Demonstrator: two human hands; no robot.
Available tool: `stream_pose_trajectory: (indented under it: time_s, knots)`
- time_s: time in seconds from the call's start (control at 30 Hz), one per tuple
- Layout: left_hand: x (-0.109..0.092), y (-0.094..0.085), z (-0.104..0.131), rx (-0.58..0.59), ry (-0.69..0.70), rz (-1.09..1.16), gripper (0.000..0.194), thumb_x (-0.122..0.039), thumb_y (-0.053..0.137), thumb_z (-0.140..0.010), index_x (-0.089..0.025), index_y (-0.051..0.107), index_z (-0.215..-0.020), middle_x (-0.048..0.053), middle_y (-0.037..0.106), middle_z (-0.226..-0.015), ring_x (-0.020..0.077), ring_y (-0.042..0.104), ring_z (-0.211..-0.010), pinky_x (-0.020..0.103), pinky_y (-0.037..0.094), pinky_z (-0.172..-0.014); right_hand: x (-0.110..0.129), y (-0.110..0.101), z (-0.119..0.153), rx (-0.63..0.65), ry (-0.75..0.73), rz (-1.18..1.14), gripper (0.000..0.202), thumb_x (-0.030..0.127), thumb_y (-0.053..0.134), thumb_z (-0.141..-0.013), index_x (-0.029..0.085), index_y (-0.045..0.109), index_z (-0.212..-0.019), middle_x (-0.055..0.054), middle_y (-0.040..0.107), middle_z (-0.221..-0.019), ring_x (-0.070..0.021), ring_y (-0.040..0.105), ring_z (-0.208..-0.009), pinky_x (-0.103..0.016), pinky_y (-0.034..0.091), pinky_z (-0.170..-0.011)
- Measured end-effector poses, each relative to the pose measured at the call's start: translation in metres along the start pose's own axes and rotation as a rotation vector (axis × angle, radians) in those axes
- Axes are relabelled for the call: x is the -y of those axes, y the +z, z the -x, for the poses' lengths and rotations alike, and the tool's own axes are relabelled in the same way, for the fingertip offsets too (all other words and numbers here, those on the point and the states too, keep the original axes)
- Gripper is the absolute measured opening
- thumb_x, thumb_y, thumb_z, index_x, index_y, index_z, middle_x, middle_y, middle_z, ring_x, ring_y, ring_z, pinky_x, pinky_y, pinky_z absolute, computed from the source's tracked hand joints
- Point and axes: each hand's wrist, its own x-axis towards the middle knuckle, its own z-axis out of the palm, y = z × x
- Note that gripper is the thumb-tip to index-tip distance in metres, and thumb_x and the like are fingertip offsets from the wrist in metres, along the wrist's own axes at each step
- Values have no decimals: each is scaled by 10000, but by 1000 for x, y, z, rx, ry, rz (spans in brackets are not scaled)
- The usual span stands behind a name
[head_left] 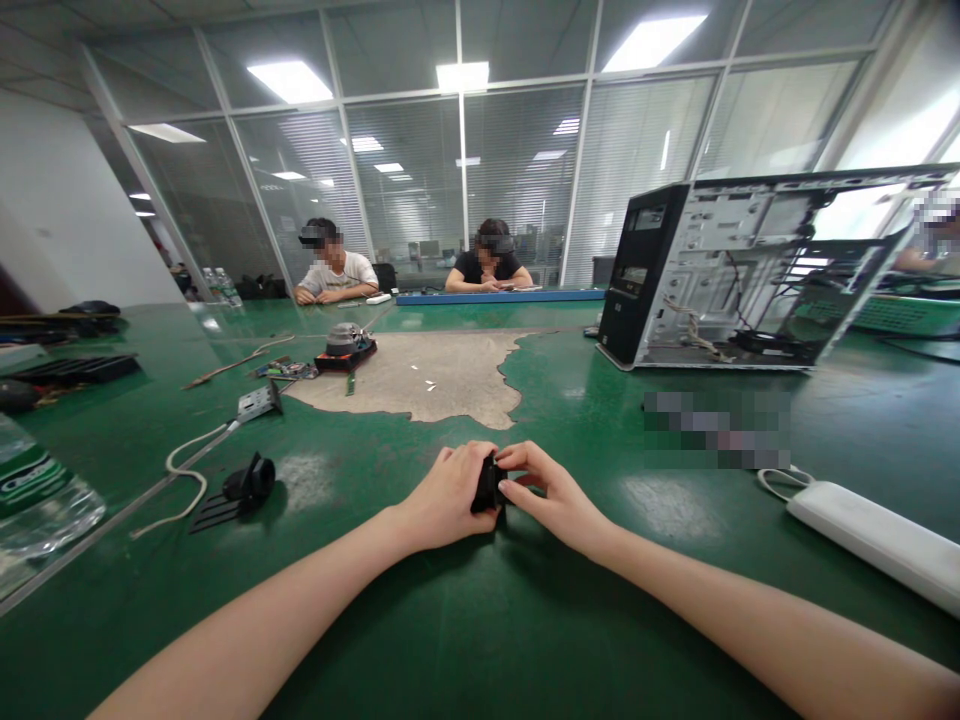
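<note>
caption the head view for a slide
Left hand and right hand hold a small black part at a green table bearing an open computer case.

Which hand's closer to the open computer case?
Right. The right hand is at a small black part, left of the computer case and nearer the camera. The left hand, on that part's other side, is farther left from the case.

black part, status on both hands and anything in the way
Left hand gripping black part. Right hand at its right side, grip unclear. Part mostly hidden by hands. Black bracket off left, not blocking.
</note>
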Motion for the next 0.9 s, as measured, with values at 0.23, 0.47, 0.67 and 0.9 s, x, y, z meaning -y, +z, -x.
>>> stream_pose_trajectory:
  time_s: [0.23, 0.47, 0.67, 0.9]
  knots:
    - [0, 1, 0, 2, 6, -18, 533, -244, 558, -646, -175, 313, -1114, 78, 489, -1024, 240, 477, -950, 387, 354, -809, -7, 2, -1, 40, 108, -55, 216, 237, 492, -788, 199, 421, -988, -37, 521, -945, -147, 554, -855, -296, 488, -713]
    - [1, 1, 0, -1, -2, 4, 552, -253, 565, -644, -193, 298, -1124, 84, 477, -1060, 249, 471, -975, 396, 355, -813, 0, 0, 1, -27, 118, -22, 165, 244, 551, -740, 194, 454, -864, 5, 566, -785, -138, 575, -752, -286, 474, -697]
    - [0, 0, 0, -2, -6, 13, 558, -252, 574, -637, -194, 301, -1120, 82, 480, -1054, 247, 473, -967, 397, 355, -817, -3, -2, -2, -54, 227, -123, 223, 289, 575, -719, 182, 493, -896, 1, 588, -775, -137, 598, -709, -291, 485, -673]
    - [1, 2, 1, -5, 3, 7, 551, -244, 562, -657, -189, 287, -1132, 83, 483, -1039, 247, 471, -958, 398, 355, -803, -14, -2, -13, 2, 258, -170, 273, 300, 658, -645, 149, 551, -846, -27, 620, -823, -157, 611, -767, -328, 491, -742]
